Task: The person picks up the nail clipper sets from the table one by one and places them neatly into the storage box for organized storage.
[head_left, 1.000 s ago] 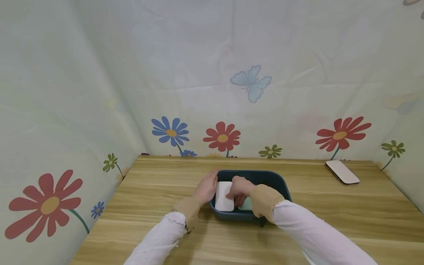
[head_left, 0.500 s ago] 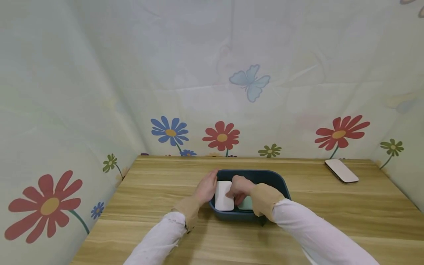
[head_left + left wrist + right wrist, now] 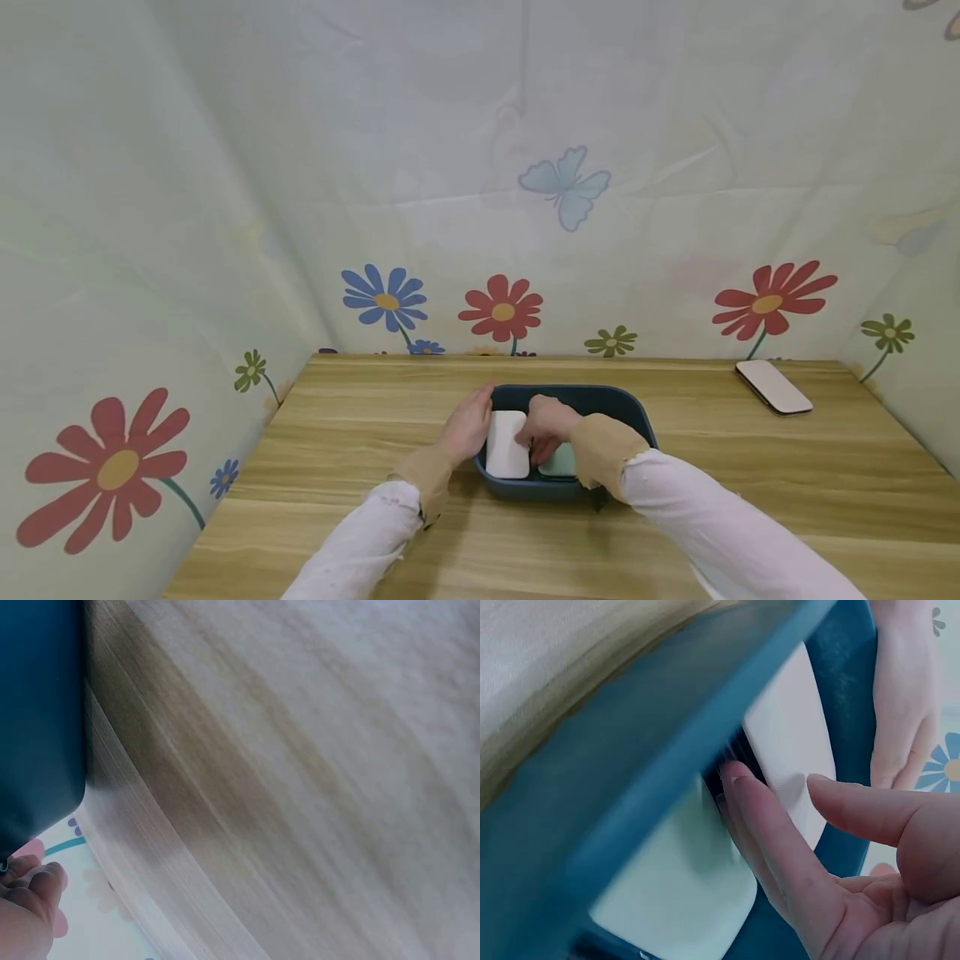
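Note:
A dark blue bin (image 3: 525, 490) stands on the table with a white rounded-rectangular thing (image 3: 507, 450) at its left and a mint-green one (image 3: 558, 462) beside it. My left hand (image 3: 467, 425) holds the bin's left side, its fingers at the far-left corner of the rim. My right hand (image 3: 549, 421) reaches inside. In the right wrist view its fairly straight fingers (image 3: 769, 825) go down into the dark gap between the white and mint-green things. The thumb stands apart from them, over the white thing's face; whether it touches is unclear. The fingertips are partly hidden.
A pale, flat, rounded slab (image 3: 776, 387) with a dark edge lies at the table's back right. The wood-grain table (image 3: 337, 433) meets a flower-printed cloth (image 3: 420, 208) at the back and sides.
The right hand has shifted very slightly to the right inside the bin. The left hand, the bin and its contents stay almost where they were.

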`<state>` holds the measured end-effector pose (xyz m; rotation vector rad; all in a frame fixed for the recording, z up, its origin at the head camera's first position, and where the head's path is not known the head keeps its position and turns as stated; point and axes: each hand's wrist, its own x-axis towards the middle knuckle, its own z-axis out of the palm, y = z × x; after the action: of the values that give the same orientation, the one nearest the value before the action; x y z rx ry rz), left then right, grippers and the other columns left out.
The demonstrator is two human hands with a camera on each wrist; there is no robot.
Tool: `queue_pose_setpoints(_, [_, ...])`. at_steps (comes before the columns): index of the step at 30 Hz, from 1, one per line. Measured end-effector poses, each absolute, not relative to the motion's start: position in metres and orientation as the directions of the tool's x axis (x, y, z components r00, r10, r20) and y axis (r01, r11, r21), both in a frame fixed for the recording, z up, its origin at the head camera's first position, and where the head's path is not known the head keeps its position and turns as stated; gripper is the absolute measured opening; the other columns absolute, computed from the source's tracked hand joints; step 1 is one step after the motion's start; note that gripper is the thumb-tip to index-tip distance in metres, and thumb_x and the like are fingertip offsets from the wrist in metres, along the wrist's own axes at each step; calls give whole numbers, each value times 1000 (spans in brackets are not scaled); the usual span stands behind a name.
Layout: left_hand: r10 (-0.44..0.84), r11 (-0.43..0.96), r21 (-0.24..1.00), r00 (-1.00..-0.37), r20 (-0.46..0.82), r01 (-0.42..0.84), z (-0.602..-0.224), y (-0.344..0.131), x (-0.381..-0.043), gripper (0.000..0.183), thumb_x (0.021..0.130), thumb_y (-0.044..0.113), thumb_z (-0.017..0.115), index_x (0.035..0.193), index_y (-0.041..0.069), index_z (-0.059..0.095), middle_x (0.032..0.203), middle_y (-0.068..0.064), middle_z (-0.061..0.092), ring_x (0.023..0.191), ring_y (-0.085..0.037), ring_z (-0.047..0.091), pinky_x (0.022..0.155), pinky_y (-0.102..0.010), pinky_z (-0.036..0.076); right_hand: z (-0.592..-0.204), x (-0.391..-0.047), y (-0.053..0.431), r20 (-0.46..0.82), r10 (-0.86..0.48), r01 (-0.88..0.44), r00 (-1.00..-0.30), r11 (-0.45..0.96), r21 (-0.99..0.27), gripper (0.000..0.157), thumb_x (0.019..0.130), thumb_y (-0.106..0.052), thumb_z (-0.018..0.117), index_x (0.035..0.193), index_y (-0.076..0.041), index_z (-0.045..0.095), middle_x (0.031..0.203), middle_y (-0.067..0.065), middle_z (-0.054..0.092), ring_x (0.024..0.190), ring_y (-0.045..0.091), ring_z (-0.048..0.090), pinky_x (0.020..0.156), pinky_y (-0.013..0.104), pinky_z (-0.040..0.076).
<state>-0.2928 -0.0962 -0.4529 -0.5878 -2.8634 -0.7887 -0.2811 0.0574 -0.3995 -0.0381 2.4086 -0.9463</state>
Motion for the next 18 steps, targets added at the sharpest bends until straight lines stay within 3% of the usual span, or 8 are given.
queue_pose_setpoints(12, [334,788,473,-919,212,395,-455,-97,-296,37,98,8,35,133,-4,38,131,-19,42,121,-27,38,101,-36,30,-384,-283,72,-478,-211,194,-852,722,-664,33,85,-13,64,106,11,54,77,19,64,64,27,65,57,32,55])
queue_pose_setpoints(18, [336,784,480,-919,205,394,-454,-97,-295,37,98,8,35,133,-5,37,132,-20,41,122,-28,37,102,-37,29,-379,-285,80,-473,-221,177,-853,730,-660,32,86,-16,64,103,11,58,77,18,65,64,25,65,59,32,55])
